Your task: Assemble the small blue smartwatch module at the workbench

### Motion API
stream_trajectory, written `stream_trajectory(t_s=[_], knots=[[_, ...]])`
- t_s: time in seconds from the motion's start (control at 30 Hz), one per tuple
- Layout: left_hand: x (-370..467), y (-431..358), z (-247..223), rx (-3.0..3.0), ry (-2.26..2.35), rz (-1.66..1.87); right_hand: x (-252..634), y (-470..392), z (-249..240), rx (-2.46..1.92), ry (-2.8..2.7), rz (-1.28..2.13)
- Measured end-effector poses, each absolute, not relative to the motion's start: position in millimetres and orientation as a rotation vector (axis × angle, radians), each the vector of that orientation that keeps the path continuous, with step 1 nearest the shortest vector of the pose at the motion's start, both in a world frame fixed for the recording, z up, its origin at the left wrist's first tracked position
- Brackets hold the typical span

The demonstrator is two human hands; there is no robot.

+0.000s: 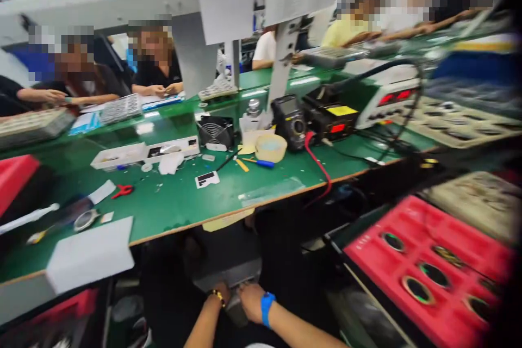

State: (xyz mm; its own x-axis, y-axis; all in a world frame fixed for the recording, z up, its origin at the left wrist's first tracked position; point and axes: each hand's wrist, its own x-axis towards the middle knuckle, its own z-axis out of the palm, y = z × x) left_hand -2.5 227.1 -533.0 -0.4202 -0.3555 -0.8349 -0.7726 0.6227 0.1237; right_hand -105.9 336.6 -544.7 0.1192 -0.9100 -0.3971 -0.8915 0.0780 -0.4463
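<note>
Meeting low at bottom centre, the partly curled left hand (221,294) and right hand (249,302), their hold impossible to tell, equally near a dark-grey, flat-sided object (229,273) extending above them.

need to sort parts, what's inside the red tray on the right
The red tray holds several round pieces, most dark in the middle, some with green glints. What lies beneath them is covered, and the tray's right end is too dark and blurred to make out.
</note>
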Motion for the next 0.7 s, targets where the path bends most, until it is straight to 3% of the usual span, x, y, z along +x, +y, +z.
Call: stream_trajectory(t_s=[0.23,0.7], knots=[[12.5,237.2,-550.6,-0.877,2.144,0.73,-101.7,362.1,-547.9,-1.807,1.764,-0.088],[23.1,291.0,-522.3,-0.779,2.217,0.6,-87.5,366.1,-536.9,-1.776,1.716,0.05]])
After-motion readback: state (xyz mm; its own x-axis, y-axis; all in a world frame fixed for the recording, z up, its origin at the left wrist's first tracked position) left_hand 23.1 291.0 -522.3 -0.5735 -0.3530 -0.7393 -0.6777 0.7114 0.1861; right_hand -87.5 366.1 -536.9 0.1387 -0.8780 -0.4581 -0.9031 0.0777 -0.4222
